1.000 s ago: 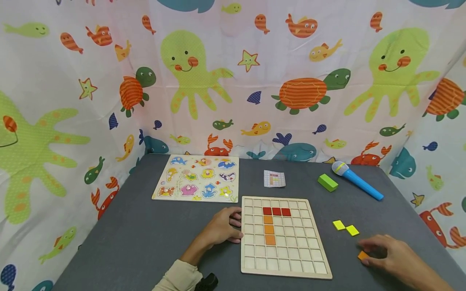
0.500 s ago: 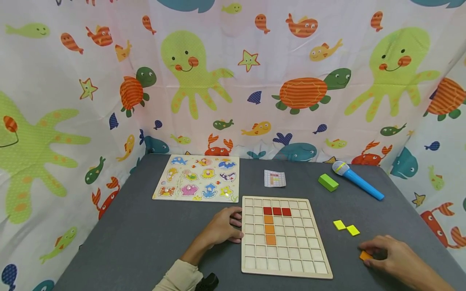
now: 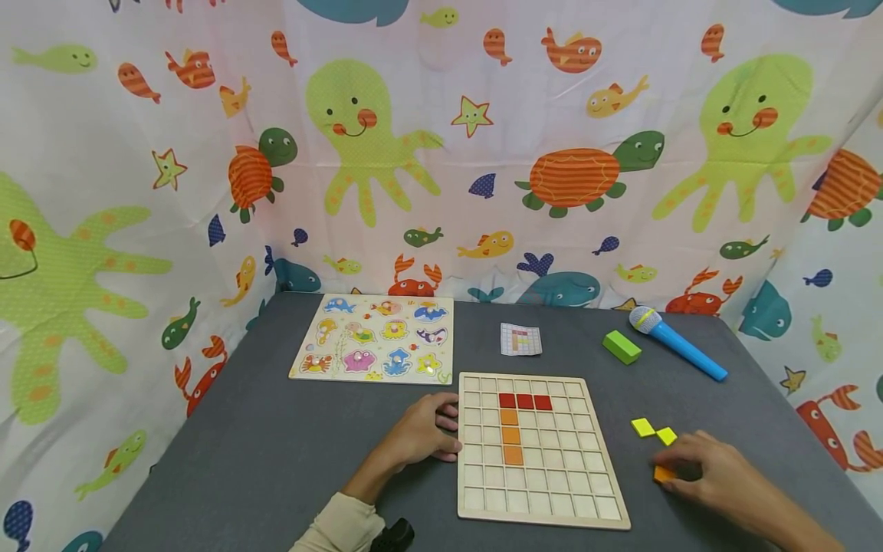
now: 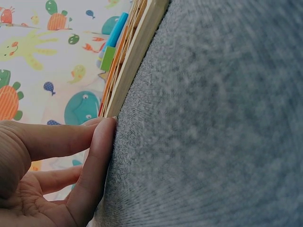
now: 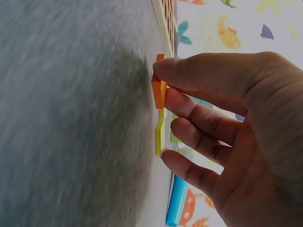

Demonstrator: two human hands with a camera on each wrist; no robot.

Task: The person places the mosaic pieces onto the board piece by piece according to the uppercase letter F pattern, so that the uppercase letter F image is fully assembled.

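My right hand (image 3: 713,475) pinches an orange square tile (image 3: 664,474) between thumb and a finger, to the right of the wooden grid board (image 3: 476,502). The right wrist view shows the orange tile (image 5: 159,87) on edge to the camera, low over the table. Two yellow tiles (image 3: 642,427) lie just behind that hand, one partly covered by it. My left hand (image 3: 422,431) touches the board's left edge with its fingertips. In the left wrist view the left hand (image 4: 57,165) meets the board's side (image 4: 135,61). Red tiles (image 3: 524,401) and orange tiles (image 3: 510,435) sit in the grid.
An animal puzzle board (image 3: 372,337) lies at the back left. Behind the grid is a small printed grid card (image 3: 520,340). A green block (image 3: 622,347) and a blue toy microphone (image 3: 679,345) lie at the back right. A sea-animal curtain (image 3: 441,153) surrounds the table.
My right hand, after shifting very little at first, has moved left with the orange tile, closer to the grid board and the yellow tiles. The left hand stays at the board's edge.
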